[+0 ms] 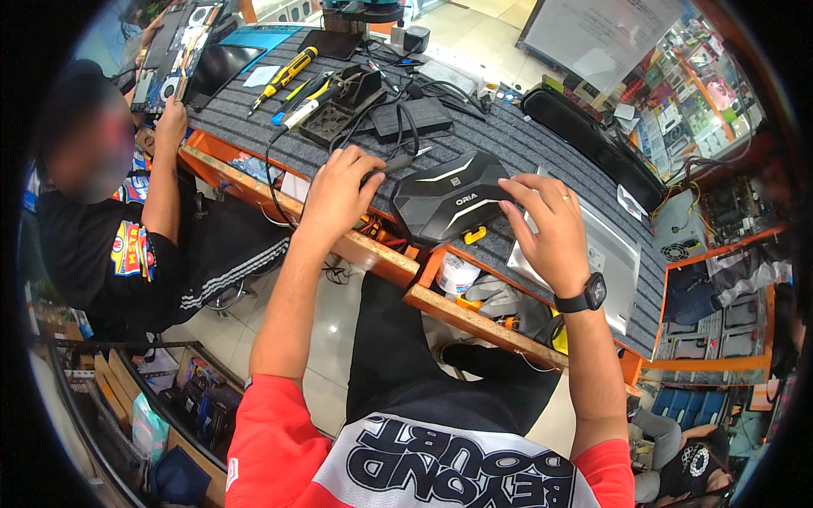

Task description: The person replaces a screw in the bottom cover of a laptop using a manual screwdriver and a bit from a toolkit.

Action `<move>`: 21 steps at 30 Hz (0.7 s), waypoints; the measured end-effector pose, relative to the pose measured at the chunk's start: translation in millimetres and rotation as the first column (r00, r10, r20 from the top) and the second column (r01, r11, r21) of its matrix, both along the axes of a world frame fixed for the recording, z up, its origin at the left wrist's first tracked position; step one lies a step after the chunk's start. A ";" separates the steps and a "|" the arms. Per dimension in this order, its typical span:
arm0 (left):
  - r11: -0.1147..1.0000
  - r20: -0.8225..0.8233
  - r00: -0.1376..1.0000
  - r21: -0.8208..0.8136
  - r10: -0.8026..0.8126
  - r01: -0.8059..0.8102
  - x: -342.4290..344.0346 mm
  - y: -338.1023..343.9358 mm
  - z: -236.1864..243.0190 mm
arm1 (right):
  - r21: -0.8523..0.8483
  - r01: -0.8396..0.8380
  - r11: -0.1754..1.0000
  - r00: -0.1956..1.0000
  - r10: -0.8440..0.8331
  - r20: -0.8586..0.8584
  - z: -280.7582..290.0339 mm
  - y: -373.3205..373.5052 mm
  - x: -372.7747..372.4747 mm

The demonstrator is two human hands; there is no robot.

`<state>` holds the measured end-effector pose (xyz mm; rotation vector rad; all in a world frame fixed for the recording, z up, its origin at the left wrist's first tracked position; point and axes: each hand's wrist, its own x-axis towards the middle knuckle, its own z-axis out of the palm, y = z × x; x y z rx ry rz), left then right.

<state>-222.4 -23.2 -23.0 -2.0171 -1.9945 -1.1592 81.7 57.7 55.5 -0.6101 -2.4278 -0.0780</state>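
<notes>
A black angular case with pale stripes [432, 207] lies near the bench's front edge. My left hand [343, 190] is left of it, fingers curled over a dark cylindrical item [391, 165] among cables; what exactly it holds is hard to make out. My right hand [550, 233] is open, fingers bent and apart, its tips at the case's right end. Under that hand lies a silver laptop [614, 279], partly hidden. A small yellow item [474, 235] sits below the case, and a black box [406, 118] lies behind it.
The striped bench mat [500, 148] holds screwdrivers [284, 80], cables and a long black bar [593, 140]. Open drawers [483, 330] with tools jut out below. At left, a co-worker [93, 195] holds an opened laptop [169, 59]. Another person [694, 461] sits lower right.
</notes>
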 end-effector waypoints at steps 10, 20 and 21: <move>0.997 0.297 0.955 -0.080 0.001 0.024 -3.7 -21.4 -6.5 | -0.346 -0.119 0.931 0.937 -0.011 -0.350 1.7 -48.9 17.1; 0.911 0.850 0.394 0.213 -0.351 0.352 140.5 -84.9 19.9 | -0.753 -0.528 0.393 0.802 -0.062 -0.594 -20.3 -93.6 3.0; 0.891 0.795 0.492 0.131 -0.356 0.434 149.4 -86.1 19.0 | -0.759 -0.552 0.346 0.783 -0.098 -0.614 -22.4 -96.4 7.1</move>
